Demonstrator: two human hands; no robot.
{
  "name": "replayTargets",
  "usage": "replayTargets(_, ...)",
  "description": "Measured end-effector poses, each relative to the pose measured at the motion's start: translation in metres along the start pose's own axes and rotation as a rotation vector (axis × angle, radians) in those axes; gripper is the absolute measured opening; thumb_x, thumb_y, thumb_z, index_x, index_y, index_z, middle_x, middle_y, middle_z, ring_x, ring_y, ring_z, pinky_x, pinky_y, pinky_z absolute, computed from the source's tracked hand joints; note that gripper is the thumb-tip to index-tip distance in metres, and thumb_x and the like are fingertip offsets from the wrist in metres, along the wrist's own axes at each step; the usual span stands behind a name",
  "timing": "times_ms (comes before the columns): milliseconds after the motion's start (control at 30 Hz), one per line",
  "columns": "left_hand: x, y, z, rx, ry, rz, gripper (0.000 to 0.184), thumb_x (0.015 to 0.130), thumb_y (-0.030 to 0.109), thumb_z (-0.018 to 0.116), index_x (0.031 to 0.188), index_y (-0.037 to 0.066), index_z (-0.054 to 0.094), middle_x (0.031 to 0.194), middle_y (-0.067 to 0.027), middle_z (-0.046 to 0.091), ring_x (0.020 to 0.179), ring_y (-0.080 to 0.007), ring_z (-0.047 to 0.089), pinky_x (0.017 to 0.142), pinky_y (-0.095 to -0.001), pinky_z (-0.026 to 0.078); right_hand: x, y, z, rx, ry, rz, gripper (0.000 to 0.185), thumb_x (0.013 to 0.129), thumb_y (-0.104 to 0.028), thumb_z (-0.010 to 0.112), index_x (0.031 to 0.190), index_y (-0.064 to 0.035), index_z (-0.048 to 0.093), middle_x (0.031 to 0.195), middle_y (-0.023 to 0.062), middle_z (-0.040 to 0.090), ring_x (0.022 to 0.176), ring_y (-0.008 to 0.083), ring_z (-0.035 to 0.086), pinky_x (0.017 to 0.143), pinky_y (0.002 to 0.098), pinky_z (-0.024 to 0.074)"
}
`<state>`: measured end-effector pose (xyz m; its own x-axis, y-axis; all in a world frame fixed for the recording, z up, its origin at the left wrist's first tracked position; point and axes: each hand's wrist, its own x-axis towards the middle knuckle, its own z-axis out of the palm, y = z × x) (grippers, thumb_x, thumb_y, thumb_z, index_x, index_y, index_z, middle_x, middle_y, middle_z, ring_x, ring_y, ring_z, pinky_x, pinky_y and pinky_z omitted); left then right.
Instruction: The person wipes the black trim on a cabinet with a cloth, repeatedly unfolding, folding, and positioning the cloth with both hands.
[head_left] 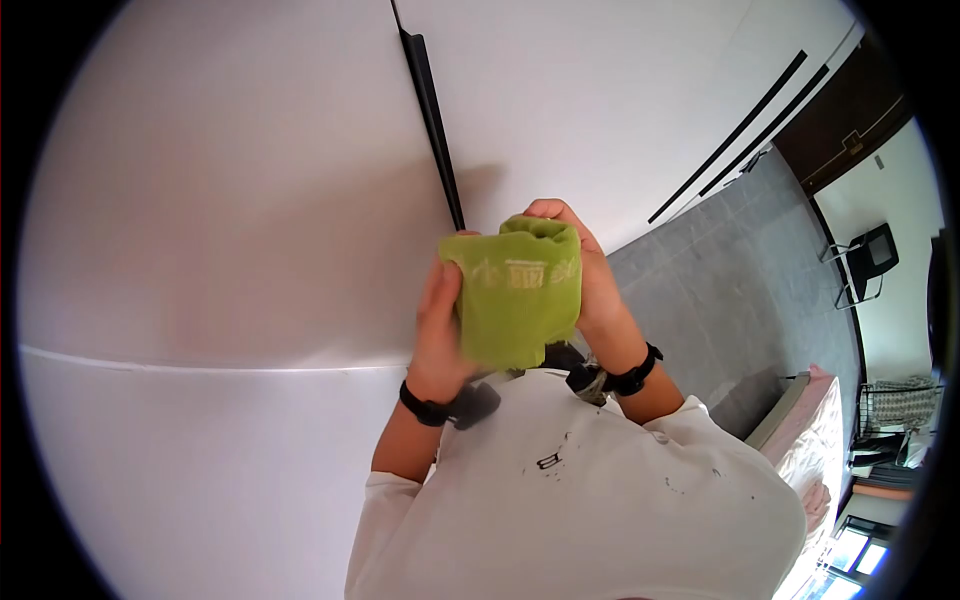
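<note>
A light green towel [515,310], folded and rolled into a compact bundle, is held up in front of my chest. Pale markings run across its face, and a curled fold shows at the top right. My left hand [437,325] grips its left edge, with the thumb on the near side and the other fingers mostly hidden behind. On the right, my right hand [590,280] wraps around the side and back, fingertips showing at the top. Each wrist wears a black band.
Large white cabinet doors [250,200] with long black handles [430,115] stand close ahead and to the left. Grey tiled floor [700,280] stretches to the right. Farther off are a black chair [870,257], a bed with pinkish bedding [815,450] and a dark door [840,120].
</note>
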<state>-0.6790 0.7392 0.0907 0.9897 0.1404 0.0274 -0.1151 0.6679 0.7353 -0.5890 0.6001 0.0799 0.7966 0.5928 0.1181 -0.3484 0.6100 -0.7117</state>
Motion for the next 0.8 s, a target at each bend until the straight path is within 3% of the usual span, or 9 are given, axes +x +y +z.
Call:
replayTargets(133,0.006,0.001,-0.002,0.03,-0.087,0.002,0.041,0.099,0.037,0.038,0.125,0.005,0.042,0.115,-0.0054,0.052,0.106,-0.0139,0.052,0.088,-0.0288,0.045,-0.013,-0.023,0.001,-0.029,0.073,0.129,0.038,0.093,-0.018,0.054,0.126,-0.0023,0.046,0.119,0.0113,0.056,0.105,0.0209,0.057,0.091,0.0333,0.0467)
replayTargets(233,0.007,0.001,0.0,-0.019,-0.042,-0.048,0.042,0.099,0.038,0.037,0.126,0.005,0.04,0.113,-0.0058,0.053,0.103,-0.0141,0.053,0.088,-0.0288,0.045,-0.019,-0.024,0.009,0.09,0.006,0.095,0.049,0.091,-0.019,0.057,0.134,-0.0009,0.041,0.123,0.0105,0.054,0.113,0.0207,0.052,0.098,0.035,0.0414)
replayTargets(300,0.006,0.001,0.001,-0.011,-0.076,-0.003,0.041,0.1,0.035,0.032,0.128,0.006,0.04,0.113,-0.008,0.055,0.103,-0.0169,0.056,0.084,-0.0314,0.049,-0.023,-0.022,0.008,-0.074,-0.119,0.038,0.055,0.088,-0.017,0.061,0.135,-0.0005,0.04,0.126,0.0102,0.052,0.118,0.0206,0.048,0.102,0.036,0.0368)
replayTargets(433,0.004,-0.005,-0.012,0.117,-0.127,0.147,0.043,0.101,0.036,0.029,0.129,0.004,0.038,0.11,-0.0089,0.056,0.101,-0.017,0.056,0.083,-0.0307,0.049,-0.03,-0.022,0.007,-0.173,-0.07,-0.048,0.056,0.083,-0.01,0.066,0.134,-0.0018,0.043,0.122,0.0088,0.053,0.114,0.0189,0.05,0.099,0.034,0.0391)
replayTargets(500,-0.003,0.002,-0.005,0.28,0.086,0.18,0.046,0.101,0.037,0.029,0.13,0.002,0.037,0.109,-0.0099,0.056,0.101,-0.0174,0.056,0.083,-0.0307,0.048,-0.032,-0.029,0.01,-0.182,-0.051,-0.094,0.058,0.08,-0.004,0.068,0.132,-0.0024,0.044,0.119,0.0077,0.055,0.11,0.0167,0.052,0.096,0.0325,0.0414)
replayTargets(600,-0.005,0.006,-0.012,0.36,0.176,0.22,0.048,0.1,0.037,0.031,0.131,0.001,0.037,0.11,-0.0104,0.056,0.101,-0.0178,0.056,0.084,-0.0311,0.048,-0.033,-0.032,0.014,-0.207,0.0,-0.145,0.053,0.079,0.0,0.067,0.128,-0.002,0.047,0.114,0.0066,0.057,0.106,0.0149,0.055,0.092,0.0305,0.0437)
replayTargets(800,-0.013,0.015,-0.023,0.156,0.214,0.232,0.048,0.096,0.031,0.046,0.128,-0.004,0.039,0.112,-0.0122,0.056,0.103,-0.023,0.057,0.089,-0.0351,0.047,-0.029,-0.033,0.026,-0.566,0.029,-0.353,0.046,0.08,0.005,0.062,0.124,-0.0009,0.048,0.108,0.0088,0.06,0.099,0.0155,0.058,0.087,0.0285,0.0466)
